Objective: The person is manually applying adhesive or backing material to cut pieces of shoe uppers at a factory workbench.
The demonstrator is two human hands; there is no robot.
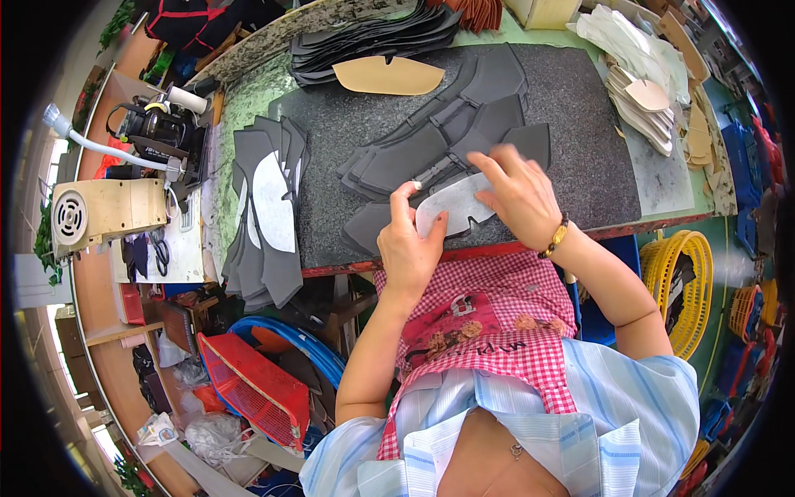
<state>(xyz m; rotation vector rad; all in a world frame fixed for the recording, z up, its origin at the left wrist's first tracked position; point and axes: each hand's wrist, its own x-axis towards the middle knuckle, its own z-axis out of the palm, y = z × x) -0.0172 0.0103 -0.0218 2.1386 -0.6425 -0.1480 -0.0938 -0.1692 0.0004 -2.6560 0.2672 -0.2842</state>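
A white curved cut piece (451, 201) with a small notch in its lower edge lies over dark grey pieces near the board's front edge. My left hand (414, 240) grips its left end, thumb on top and forefinger bent at its upper edge. Over the right end is my right hand (526, 199), thumb against the white piece and forefinger stretched out apart from it. Its other fingers are slightly blurred. Overlapping dark grey pieces (402, 157) run in slanting rows just beyond both hands.
Fanned dark grey pieces with white ones (273, 199) lie at the left. Behind are a black stack (364, 37) and a tan piece (387, 74). White pieces (638, 108) are piled at right. A red basket (252, 389) and a yellow basket (687, 290) stand below table height.
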